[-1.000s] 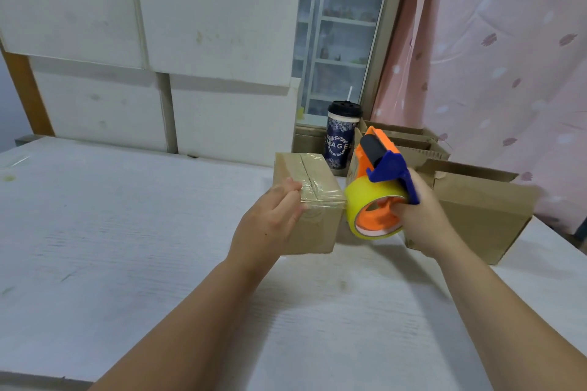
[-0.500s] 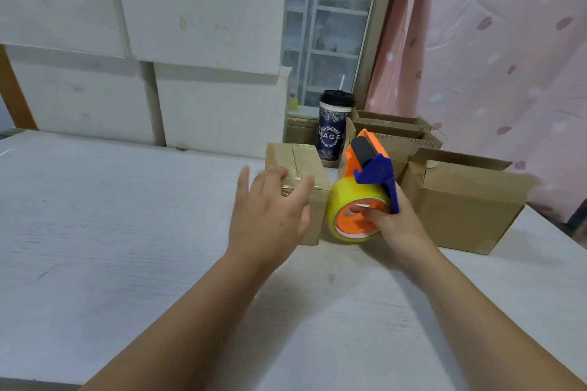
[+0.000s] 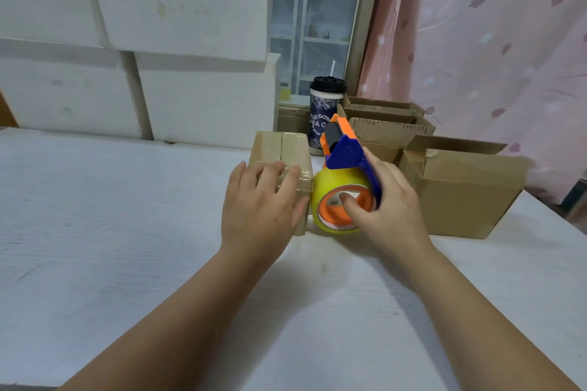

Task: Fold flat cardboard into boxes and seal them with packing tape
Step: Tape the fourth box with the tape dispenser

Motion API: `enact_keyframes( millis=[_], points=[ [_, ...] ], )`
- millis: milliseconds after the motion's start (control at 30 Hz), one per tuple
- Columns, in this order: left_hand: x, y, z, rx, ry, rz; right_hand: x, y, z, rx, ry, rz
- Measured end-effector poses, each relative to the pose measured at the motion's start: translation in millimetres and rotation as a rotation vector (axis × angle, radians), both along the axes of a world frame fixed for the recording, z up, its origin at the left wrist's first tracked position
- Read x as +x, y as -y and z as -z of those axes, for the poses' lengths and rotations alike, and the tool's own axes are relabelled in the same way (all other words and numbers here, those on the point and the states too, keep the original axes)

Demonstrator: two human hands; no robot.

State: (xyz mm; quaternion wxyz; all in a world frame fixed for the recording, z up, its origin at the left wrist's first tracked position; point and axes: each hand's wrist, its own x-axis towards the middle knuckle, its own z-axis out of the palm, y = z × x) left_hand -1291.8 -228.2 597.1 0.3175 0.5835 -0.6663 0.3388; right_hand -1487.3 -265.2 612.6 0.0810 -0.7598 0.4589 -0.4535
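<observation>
While both arms reach forward over the white surface [image 3: 127,247], the left hand [image 3: 262,203] lies flat on the near top edge of a small closed box [image 3: 293,149], with its fingers straight and spread. It holds nothing and only rests on the box. Shiny tape shows on the near end of the box. Just to the right of the box, the right hand [image 3: 390,209] grips an orange and blue tape gun [image 3: 344,152] with a fat yellow tape roll [image 3: 320,190] on it. The thumb is tucked into the orange middle of the roll, and the other fingers curl round the blue part. The roll sits right up against the side of the box. Farther right, a big open box [image 3: 460,197] stands on the surface. Behind the tape gun are a dark cup [image 3: 322,111] with a black lid and more open boxes [image 3: 394,130]. At the back are white blocks [image 3: 190,25], a window [image 3: 317,9] and a pink curtain [image 3: 492,41].
</observation>
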Motion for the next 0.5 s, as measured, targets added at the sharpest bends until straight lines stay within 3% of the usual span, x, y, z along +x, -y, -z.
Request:
enact_keyframes(
  millis=[167,233,367,500],
  points=[
    [-10,-1,-9,0.086,-0.062,0.110,6,-2,-10,0.072,0.076,-0.032],
    [-11,0,-13,0.066,-0.060,0.083,5,2,-10,0.099,0.128,-0.043],
    [-12,1,-22,0.062,-0.073,0.060,1,8,-5,0.262,0.446,-0.101],
    [-18,-3,-38,0.183,-0.051,-0.068,-5,8,-8,0.293,0.482,-0.194]
  ],
)
